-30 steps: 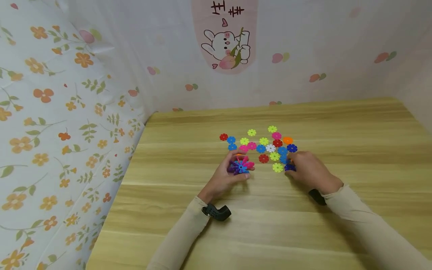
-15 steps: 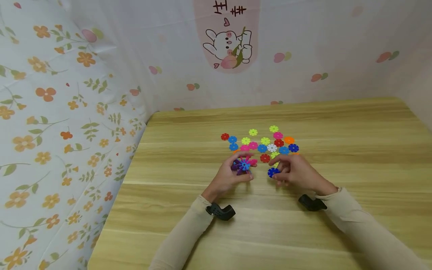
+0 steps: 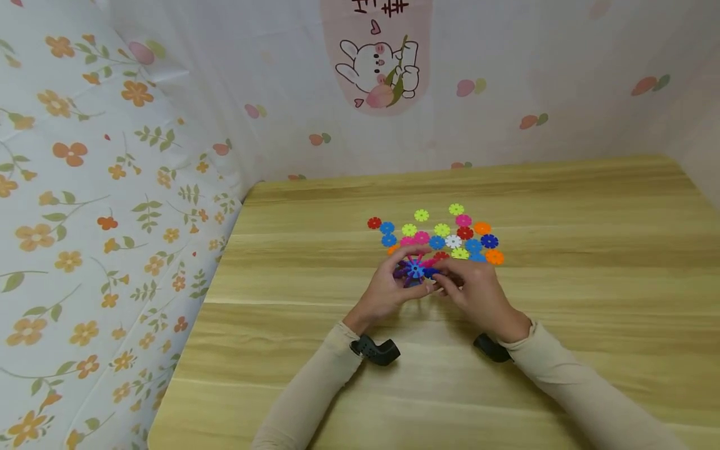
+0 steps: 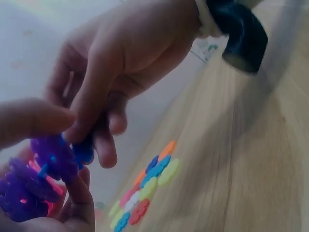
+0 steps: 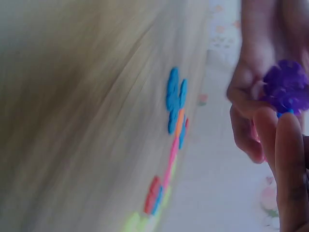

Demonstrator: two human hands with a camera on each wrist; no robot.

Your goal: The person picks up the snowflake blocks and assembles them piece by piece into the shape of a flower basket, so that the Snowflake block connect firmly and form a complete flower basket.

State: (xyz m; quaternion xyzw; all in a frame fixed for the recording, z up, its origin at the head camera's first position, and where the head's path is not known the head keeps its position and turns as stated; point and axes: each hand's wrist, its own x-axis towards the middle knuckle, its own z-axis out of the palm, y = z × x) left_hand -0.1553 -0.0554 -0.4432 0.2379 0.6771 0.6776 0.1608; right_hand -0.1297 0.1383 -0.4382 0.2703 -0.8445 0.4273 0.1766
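One half-curled left hand (image 3: 384,289) holds the joined discs (image 3: 415,269); at their right edge, the right hand (image 3: 477,290) pinches a dark-blue disc (image 4: 83,152), best kept square while pressing.

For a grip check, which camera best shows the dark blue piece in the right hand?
Left wrist: the dark blue piece appears largest, partly covered by the right hand. Head shows it smaller; right wrist doesn't show it clearly.
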